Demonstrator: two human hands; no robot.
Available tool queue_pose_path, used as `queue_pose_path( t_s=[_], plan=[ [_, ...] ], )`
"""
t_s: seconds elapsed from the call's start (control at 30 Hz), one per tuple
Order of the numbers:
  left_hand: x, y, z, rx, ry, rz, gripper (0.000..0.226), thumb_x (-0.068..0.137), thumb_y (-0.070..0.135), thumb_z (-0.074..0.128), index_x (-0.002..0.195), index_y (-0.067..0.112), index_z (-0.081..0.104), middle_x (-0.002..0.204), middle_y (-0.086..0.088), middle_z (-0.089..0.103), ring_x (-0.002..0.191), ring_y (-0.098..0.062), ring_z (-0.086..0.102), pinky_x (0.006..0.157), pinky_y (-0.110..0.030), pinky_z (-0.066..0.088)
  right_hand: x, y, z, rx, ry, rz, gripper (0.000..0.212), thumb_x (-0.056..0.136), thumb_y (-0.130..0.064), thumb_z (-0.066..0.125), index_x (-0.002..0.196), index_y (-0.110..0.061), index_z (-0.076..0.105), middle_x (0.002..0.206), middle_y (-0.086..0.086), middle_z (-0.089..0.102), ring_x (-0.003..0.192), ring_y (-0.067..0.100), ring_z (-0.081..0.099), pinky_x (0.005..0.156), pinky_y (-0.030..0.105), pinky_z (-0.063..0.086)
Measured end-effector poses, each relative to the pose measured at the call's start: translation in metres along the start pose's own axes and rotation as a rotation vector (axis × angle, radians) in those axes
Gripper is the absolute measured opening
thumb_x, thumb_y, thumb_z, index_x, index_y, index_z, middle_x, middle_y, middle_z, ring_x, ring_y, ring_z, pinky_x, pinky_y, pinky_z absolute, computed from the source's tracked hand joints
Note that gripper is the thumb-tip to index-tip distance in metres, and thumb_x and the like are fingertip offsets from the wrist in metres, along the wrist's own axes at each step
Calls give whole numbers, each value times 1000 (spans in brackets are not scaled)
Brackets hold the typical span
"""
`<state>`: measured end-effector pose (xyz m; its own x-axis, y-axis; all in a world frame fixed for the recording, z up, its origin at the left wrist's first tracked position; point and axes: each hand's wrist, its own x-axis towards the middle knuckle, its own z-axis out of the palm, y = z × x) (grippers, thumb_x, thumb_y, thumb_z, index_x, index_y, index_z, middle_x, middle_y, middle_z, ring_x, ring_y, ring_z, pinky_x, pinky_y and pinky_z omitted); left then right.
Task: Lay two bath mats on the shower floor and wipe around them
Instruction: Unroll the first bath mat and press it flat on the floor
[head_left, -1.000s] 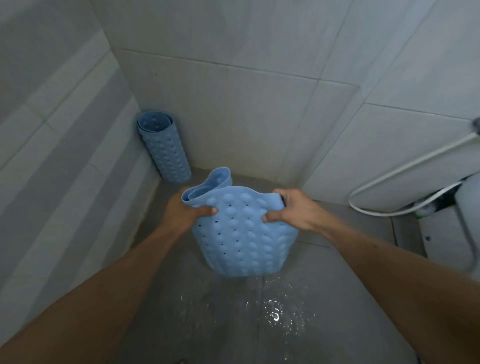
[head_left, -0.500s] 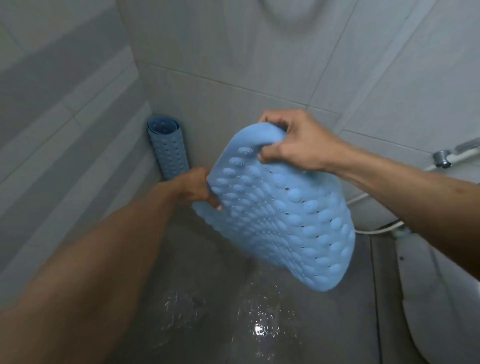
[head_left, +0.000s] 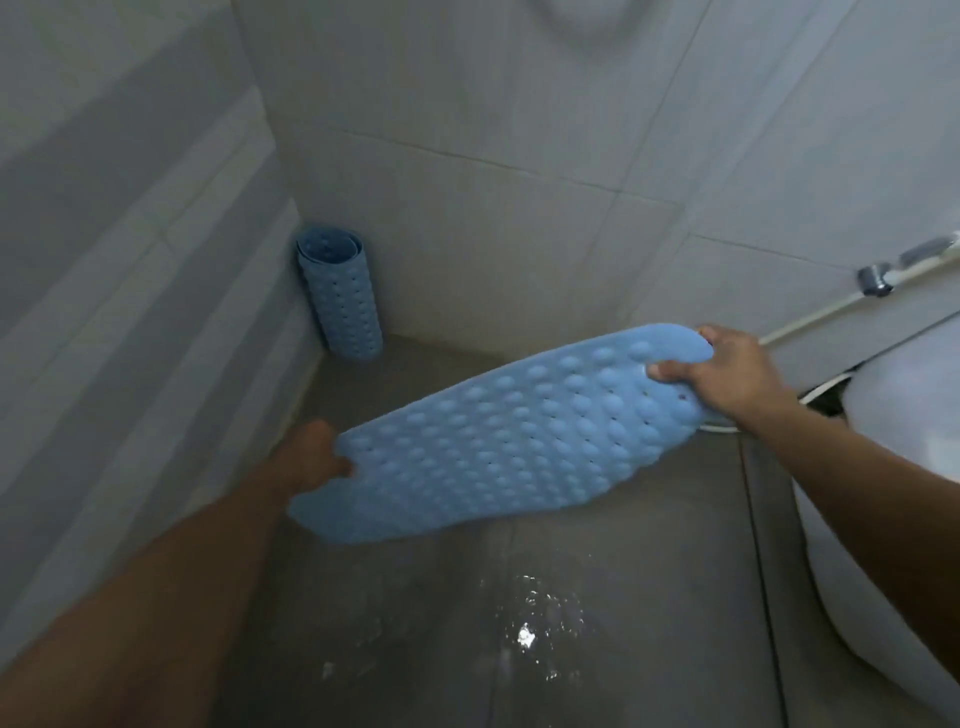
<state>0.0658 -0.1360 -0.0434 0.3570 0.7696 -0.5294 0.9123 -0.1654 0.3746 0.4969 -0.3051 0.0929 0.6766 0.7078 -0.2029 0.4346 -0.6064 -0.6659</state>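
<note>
Since the earlier frame the blue bath mat (head_left: 498, 431) had swung down from its steep hanging tilt and opened out nearly flat, stretched between the two hands above the shower floor (head_left: 623, 597); the right hand (head_left: 727, 374) had moved out to the right and lower, and the left hand (head_left: 311, 457) had dropped lower.

In the head view, the right hand gripped the mat's far right end, thumb on the bubbled top and fingers curled under the edge. The left hand pinched the near left end, though blur hid its fingers. The mat hung clear of the floor, its right end higher than its left. A second mat (head_left: 340, 301), rolled up, stood upright in the back left corner against the tiled walls (head_left: 467, 156). The dark floor below was wet, with glints of light. A white toilet (head_left: 893, 467) sat at the right edge, a pipe with a metal valve (head_left: 875, 278) above it.
</note>
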Motion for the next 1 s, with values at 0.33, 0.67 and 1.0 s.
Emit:
queue_pose_path(
  t_s=[0.33,0.67,1.0],
  plan=[
    [4,11,-37,550,-485,-10,55,80,32,75,130,17,59,126,-6,64,109,-22,62,88,-29,47,-61,128,54,165,-126,224,33,74,-8,87,103,-7,73,83,-5,77,59,-7,65,56,10,50],
    [88,74,20,768,69,94,40,91,15,57,131,10,54,128,-15,59,116,-32,58,101,-46,42,16,188,94,-186,-7,269,70,88,-26,77,140,6,43,138,32,52,128,44,52,102,46,42],
    [89,45,159,749,-195,96,72,99,41,46,157,15,12,163,-13,15,149,-33,18,120,-59,10,-16,208,202,-672,-563,16,59,99,-41,57,151,-18,39,158,8,34,143,32,35,114,46,37]
  ],
)
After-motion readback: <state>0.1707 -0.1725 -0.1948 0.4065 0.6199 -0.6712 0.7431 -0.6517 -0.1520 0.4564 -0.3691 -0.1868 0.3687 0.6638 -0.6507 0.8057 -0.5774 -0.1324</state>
